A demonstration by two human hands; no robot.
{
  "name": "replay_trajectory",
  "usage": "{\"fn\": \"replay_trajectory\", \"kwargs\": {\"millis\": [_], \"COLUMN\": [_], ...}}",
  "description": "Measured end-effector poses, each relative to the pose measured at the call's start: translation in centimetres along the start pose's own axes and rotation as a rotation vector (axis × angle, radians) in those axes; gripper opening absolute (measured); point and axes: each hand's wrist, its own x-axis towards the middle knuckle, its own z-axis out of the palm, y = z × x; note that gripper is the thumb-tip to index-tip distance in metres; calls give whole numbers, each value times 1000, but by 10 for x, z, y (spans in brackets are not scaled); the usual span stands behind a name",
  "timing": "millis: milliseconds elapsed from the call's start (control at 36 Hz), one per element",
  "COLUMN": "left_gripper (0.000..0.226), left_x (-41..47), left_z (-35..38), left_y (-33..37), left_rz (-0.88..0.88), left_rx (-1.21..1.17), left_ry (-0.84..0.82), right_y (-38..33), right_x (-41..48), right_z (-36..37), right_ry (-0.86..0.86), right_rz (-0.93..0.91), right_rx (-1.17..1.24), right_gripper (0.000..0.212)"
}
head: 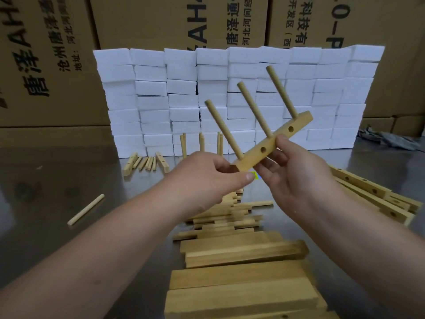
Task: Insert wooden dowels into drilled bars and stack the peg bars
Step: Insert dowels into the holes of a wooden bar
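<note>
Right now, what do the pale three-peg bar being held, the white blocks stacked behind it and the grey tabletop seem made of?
The pale three-peg bar looks like bare light wood, matte, with visible grain. The white rectangular blocks are probably foam or sponge: matte, uneven edges. The grey tabletop is likely brushed metal, given its dull sheen.

Both hands, left hand (208, 174) and right hand (291, 174), hold a peg bar (274, 142) (three dowels (254, 109) upright) above stacked bars (241, 252).
</note>
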Motion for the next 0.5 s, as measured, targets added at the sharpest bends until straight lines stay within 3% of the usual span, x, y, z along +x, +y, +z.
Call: {"fn": "replay_trajectory", "kwargs": {"millis": [194,417,500], "left_gripper": [17,9,28], "left_x": [9,17,22], "left_z": [0,-4,-5], "left_y": [-10,-23,-32], "left_rz": [-2,-28,-52], "left_rx": [-93,-109,-79], "left_ry": [139,217,239], "right_y": [5,5,5], "right_x": [-1,6,10], "right_z": [-4,-15,-21], "right_ry": [-92,-137,-119], "right_rz": [-3,79,72], "right_rx": [-69,-365,-600], "right_gripper": [16,15,14]}}
